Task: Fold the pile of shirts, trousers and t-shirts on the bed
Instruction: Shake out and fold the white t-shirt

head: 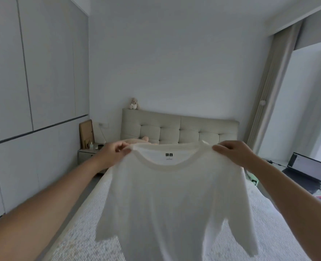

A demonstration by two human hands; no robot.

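Nearest, low centre of frame: white t-shirt [172, 194] hanging free over the striped bed [76, 232], long axis vertical, hem toward the camera. Farther up, left hand [114, 153] and right hand [231, 152] level, each pinching a shoulder, collar between. Beyond, headboard [180, 129]. Next, probably lowering flat onto the bed.

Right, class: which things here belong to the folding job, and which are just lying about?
In the job: t-shirt, left hand, right hand, bed.

Lying about: teddy, laptop, nightstand, headboard, curtain.
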